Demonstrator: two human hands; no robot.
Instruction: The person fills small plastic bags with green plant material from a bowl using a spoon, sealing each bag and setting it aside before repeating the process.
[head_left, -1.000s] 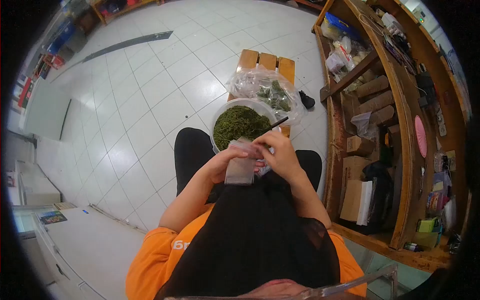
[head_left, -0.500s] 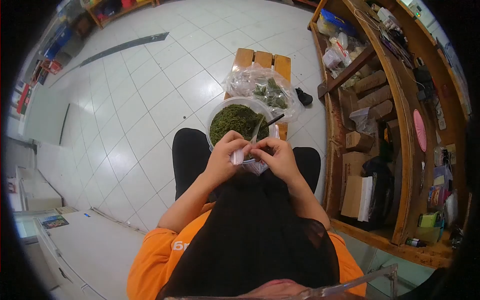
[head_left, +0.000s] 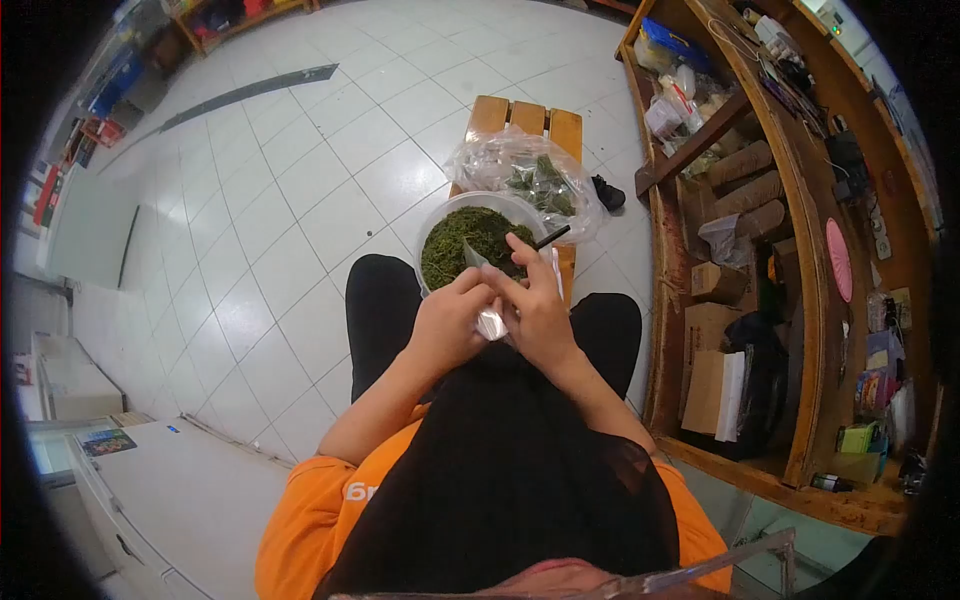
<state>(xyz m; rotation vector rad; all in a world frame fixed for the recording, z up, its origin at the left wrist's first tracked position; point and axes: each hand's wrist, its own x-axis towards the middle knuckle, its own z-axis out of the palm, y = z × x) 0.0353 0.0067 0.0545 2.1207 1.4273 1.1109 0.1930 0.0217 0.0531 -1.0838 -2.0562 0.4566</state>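
Over the near rim of a round tub of chopped dark green dried herb, my two hands meet. My left hand is closed around a small whitish plastic packet, whose shiny end shows below the fingers. A clear pointed tip of plastic sticks up between the hands. My right hand presses its fingertips against this plastic, with one finger raised over the herb. The fingers cover most of the packet. A black handle leans out over the tub's right rim.
The tub rests by a slatted wooden bench between my knees. On the bench behind it lies a clear plastic bag with more green herb. A wooden shelf unit full of boxes stands at right. A white appliance is at lower left.
My right hand has turned and moved slightly up, its fingers now reaching over the tub. The clear plastic tip has shifted left, and the whitish packet has moved slightly right.
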